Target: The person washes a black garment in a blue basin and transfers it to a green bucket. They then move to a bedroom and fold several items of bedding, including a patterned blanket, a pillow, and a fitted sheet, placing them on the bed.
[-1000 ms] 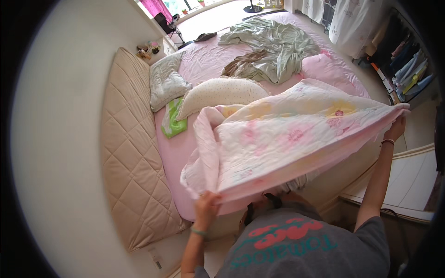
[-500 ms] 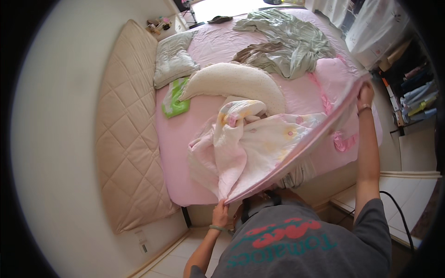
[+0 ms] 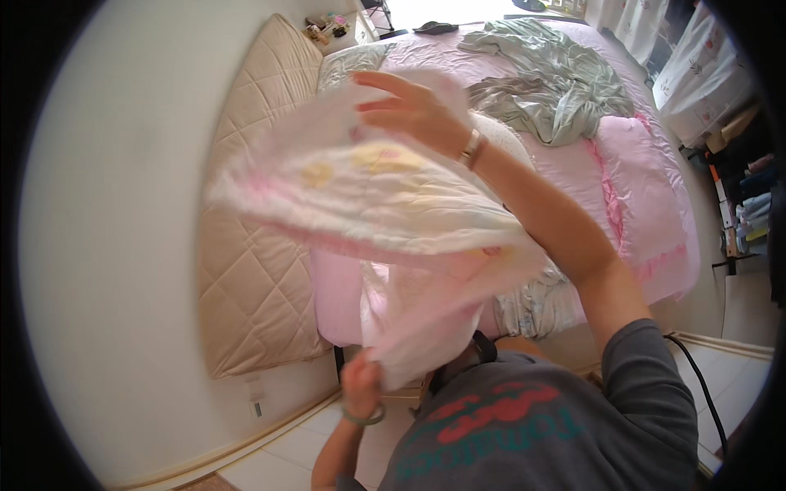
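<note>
A thin quilt [image 3: 368,200], white and pink with yellow patches, billows in the air above the near left part of the bed, blurred by motion. My left hand [image 3: 361,383] is closed around its lower corner, close to my body. My right hand [image 3: 413,114] reaches across over the quilt's far side, fingers stretched and apart, with the fabric just under and beside it. Behind the quilt and my right arm, a cream crescent-shaped pillow [image 3: 501,135] shows only in part. The green and white item seen earlier is hidden.
A pink-sheeted bed [image 3: 565,176] carries a crumpled grey-green cover [image 3: 565,78], a pink ruffled pillow [image 3: 643,180] and a dark cap [image 3: 435,28]. A beige quilted pad [image 3: 254,282] leans on the left wall. Bunched pale fabric [image 3: 536,307] lies at the near edge.
My right hand has swung from the far right across to the left and opened, and the quilt is lifted and folding over leftward. My left hand still grips its corner, slightly lower left.
</note>
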{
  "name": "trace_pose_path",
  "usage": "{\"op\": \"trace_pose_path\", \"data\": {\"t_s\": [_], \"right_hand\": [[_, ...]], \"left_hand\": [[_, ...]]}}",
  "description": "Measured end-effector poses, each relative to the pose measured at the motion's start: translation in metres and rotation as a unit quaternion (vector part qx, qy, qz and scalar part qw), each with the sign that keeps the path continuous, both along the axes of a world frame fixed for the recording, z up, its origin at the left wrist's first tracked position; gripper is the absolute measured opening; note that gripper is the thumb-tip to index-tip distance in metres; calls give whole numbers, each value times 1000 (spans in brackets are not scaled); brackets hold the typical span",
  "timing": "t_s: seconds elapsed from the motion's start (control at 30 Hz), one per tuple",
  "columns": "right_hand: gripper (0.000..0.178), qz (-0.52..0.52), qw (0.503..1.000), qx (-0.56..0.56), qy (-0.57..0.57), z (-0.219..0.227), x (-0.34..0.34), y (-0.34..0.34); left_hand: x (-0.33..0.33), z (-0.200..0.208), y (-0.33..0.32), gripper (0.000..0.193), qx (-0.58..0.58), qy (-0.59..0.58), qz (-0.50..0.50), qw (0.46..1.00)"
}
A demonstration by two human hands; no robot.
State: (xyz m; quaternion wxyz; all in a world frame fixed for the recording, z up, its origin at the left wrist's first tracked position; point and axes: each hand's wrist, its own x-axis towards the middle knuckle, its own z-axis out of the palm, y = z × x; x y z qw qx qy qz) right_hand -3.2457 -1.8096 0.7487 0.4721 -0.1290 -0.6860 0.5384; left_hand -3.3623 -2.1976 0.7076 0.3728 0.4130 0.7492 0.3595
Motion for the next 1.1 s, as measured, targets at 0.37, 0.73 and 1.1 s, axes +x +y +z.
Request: {"op": "trace_pose_path", "data": {"t_s": [0.37, 0.73, 1.1], "right_hand": [[31, -232, 765, -564, -206, -388, 243, -115], [73, -49, 736, -674, -32, -338, 154, -151], [35, -241, 941, -228, 72, -13, 320, 28]], "left_hand": [[-40, 155, 111, 38, 364, 101, 126, 917], [-85, 253, 115, 48, 415, 332, 102, 841], [-272, 253, 71, 41, 379, 286, 132, 870]]}}
